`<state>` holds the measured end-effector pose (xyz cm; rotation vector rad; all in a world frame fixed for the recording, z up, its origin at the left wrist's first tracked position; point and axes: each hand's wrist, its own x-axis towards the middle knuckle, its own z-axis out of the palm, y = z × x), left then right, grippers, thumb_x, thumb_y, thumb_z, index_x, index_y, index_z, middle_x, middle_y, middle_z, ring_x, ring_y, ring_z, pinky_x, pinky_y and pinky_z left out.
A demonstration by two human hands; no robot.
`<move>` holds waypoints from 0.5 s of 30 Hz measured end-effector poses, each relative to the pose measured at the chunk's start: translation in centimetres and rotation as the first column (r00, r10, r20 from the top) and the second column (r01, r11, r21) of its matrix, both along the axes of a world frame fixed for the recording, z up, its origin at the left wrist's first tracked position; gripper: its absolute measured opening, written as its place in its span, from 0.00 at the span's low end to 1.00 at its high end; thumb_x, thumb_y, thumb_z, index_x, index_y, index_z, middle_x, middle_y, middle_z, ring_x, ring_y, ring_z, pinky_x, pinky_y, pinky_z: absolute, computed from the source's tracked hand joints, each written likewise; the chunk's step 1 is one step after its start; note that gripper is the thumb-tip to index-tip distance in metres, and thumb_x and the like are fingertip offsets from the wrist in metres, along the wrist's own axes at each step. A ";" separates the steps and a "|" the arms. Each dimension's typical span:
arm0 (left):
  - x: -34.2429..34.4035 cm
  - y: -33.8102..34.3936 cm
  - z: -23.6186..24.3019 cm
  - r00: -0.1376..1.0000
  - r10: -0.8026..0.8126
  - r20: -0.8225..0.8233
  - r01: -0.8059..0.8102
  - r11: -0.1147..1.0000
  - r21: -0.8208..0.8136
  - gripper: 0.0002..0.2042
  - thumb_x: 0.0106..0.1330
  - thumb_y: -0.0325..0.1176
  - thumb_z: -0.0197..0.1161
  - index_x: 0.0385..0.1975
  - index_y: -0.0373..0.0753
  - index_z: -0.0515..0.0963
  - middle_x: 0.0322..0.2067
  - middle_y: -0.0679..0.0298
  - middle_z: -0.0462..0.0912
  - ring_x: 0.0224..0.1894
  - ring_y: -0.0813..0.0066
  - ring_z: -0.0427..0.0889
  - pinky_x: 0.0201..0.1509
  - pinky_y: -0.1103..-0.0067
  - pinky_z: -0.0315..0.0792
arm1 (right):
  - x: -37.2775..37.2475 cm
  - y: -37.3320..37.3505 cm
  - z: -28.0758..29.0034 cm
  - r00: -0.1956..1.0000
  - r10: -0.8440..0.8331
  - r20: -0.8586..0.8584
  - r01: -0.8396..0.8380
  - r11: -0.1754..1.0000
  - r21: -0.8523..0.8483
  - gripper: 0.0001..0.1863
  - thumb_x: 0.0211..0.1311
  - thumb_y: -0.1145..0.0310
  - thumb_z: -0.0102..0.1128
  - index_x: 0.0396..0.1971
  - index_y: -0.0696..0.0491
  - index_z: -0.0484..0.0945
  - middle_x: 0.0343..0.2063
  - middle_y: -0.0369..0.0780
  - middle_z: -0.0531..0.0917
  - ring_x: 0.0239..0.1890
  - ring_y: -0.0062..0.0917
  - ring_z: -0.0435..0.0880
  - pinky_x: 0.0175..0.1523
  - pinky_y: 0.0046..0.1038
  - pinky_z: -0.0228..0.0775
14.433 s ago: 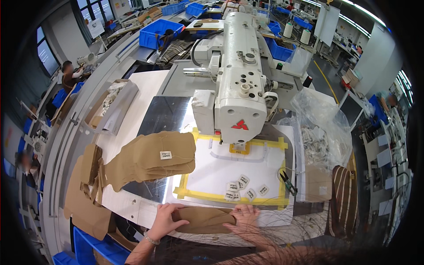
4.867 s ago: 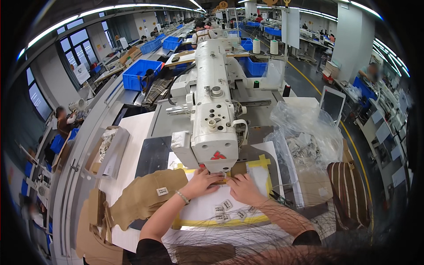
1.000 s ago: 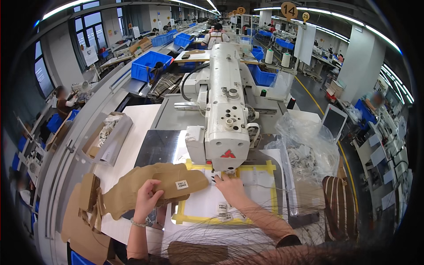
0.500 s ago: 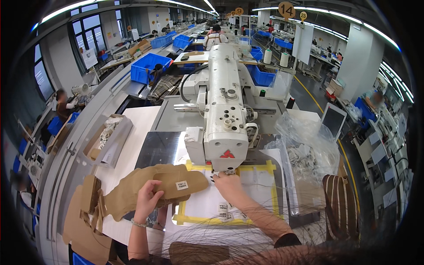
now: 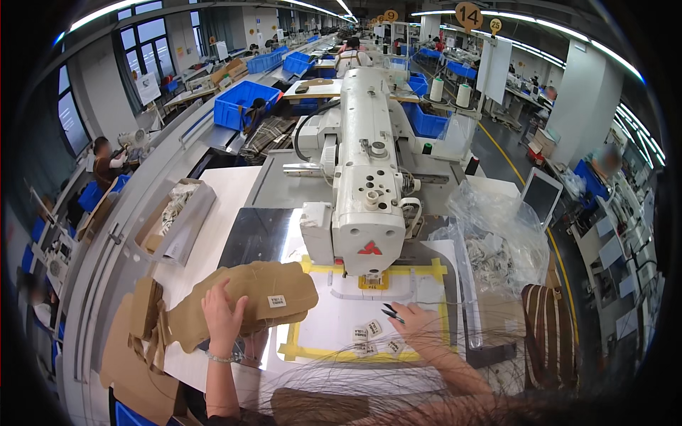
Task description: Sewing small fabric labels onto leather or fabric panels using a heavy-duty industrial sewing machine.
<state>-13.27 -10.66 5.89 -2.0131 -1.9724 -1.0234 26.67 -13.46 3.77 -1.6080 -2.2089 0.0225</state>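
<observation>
My left hand [image 5: 222, 319] lies on a tan fabric piece [image 5: 259, 284], its fingers apart. A small white printed label [image 5: 276, 301] sits near the right end of that fabric. My right hand [image 5: 420, 328] holds small dark thread snips [image 5: 392, 313], their two pointed tips showing toward the left. Just left of this hand, several loose white labels [image 5: 372, 328] are scattered on the white work sheet [image 5: 327, 312], which has yellow tape round its border. Ahead stands the white sewing machine head [image 5: 369, 206], with a yellow plate [image 5: 373, 282] under its needle area.
On the left are a grey box of light scraps [image 5: 174, 213] and stacked tan pieces [image 5: 144, 312]. To the right lie a clear plastic bag [image 5: 490, 241], a tablet-like screen [image 5: 541, 197] and striped brown fabric [image 5: 547, 334]. Blue bins [image 5: 245, 105] stand farther off.
My right hand has drawn back from beneath the machine head toward the lower right, with the snips. My left hand and the tan fabric have shifted left, away from the needle area.
</observation>
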 end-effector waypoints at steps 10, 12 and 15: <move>9.3 3.0 -1.6 0.867 -0.497 0.022 0.497 0.861 -0.112 0.15 0.52 0.30 0.69 0.40 0.42 0.78 0.28 0.67 0.75 0.35 0.66 0.73 0.41 0.72 0.63 | 13.9 -7.4 -14.4 0.729 -0.495 -0.473 0.402 0.869 -0.290 0.16 0.48 0.61 0.70 0.38 0.50 0.82 0.26 0.37 0.80 0.28 0.34 0.81 0.32 0.33 0.72; 10.8 2.7 -2.0 0.836 -0.548 0.020 0.545 0.826 -0.147 0.14 0.53 0.30 0.69 0.40 0.43 0.78 0.29 0.67 0.76 0.35 0.67 0.74 0.41 0.72 0.64 | 9.7 -7.0 -6.4 0.868 -0.379 -0.321 0.364 0.925 -0.108 0.15 0.48 0.62 0.70 0.36 0.51 0.82 0.27 0.37 0.79 0.30 0.35 0.80 0.36 0.34 0.71; 14.5 3.4 -2.6 0.722 -0.690 0.058 0.688 0.706 -0.170 0.13 0.54 0.31 0.68 0.40 0.44 0.78 0.30 0.68 0.77 0.36 0.68 0.74 0.42 0.72 0.64 | 8.8 -4.2 -2.5 0.951 -0.259 -0.171 0.276 0.958 0.084 0.14 0.49 0.65 0.69 0.36 0.53 0.82 0.30 0.38 0.77 0.36 0.36 0.77 0.43 0.34 0.69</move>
